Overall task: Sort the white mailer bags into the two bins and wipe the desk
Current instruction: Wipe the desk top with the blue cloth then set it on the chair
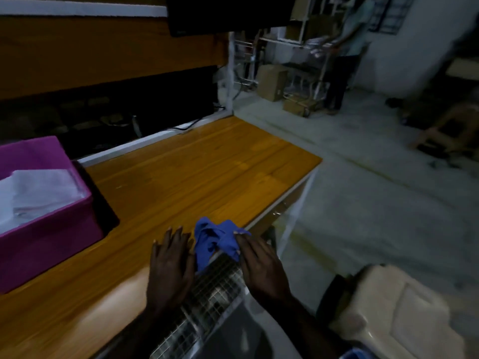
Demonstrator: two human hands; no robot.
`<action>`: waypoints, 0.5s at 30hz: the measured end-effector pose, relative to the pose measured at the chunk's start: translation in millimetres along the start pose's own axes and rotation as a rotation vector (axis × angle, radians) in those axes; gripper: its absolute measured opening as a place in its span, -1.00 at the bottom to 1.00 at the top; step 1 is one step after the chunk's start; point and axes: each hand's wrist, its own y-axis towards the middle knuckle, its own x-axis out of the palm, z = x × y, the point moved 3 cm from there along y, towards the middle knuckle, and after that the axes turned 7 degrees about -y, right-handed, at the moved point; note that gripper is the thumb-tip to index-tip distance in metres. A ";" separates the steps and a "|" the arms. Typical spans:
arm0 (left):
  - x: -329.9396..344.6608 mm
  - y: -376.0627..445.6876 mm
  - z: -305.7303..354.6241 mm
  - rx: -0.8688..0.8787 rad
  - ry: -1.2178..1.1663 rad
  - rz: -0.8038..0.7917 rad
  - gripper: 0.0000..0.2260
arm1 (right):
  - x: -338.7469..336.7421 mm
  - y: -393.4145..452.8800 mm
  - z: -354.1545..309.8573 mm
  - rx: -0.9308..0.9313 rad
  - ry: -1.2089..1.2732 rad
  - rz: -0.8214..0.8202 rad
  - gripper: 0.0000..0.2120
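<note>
Head view: desk (pixel 181 177) mostly bare wood, no loose mailers on it that I can see. Pink bin (pixel 51 229) sits at the desk's left side w/ white mailers (pixel 39 193) stacked inside; 2nd bin not in view. Blue cloth (pixel 215 239) lies bunched at the near edge, close to the near right corner, partly hanging over onto a wire mesh panel (pixel 215 281) below the edge.

Left hand (pixel 169 268) lies flat, fingers spread, palm down on the desk just beside the cloth, gripping nothing. Right hand (pixel 261 265) also open, fingertips touching the cloth's right side, not closed on it; frame is blurry so exact contact is unclear.

Judgement: sorting looks done or nearly so, wiping is the step in hand.

Risks:
- cloth is at the very edge; a push toward the near side w/o a proper grip could tip it off onto the mesh or floor.
- bunched cloth = poor contact, streaky wipe unless flattened first.
- a wide sweep left could nudge the bin, which stands close to the wiping area.
- dim light makes missed patches hard to spot.
</note>
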 end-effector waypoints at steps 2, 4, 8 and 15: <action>23.4 7.6 30.8 0.095 -0.023 -0.070 -0.52 | -16.3 -14.3 20.0 0.065 -0.053 0.013 -0.64; 45.8 13.6 61.6 0.166 -0.068 -0.135 -0.53 | -34.0 -30.8 42.4 0.134 -0.107 0.027 -0.63; 91.7 17.4 120.2 0.319 -0.085 -0.250 -0.52 | -69.0 -69.4 90.4 0.259 -0.198 0.043 -0.63; 177.5 11.6 211.1 0.445 -0.140 -0.370 -0.50 | -125.9 -135.0 175.9 0.520 -0.309 0.050 -0.59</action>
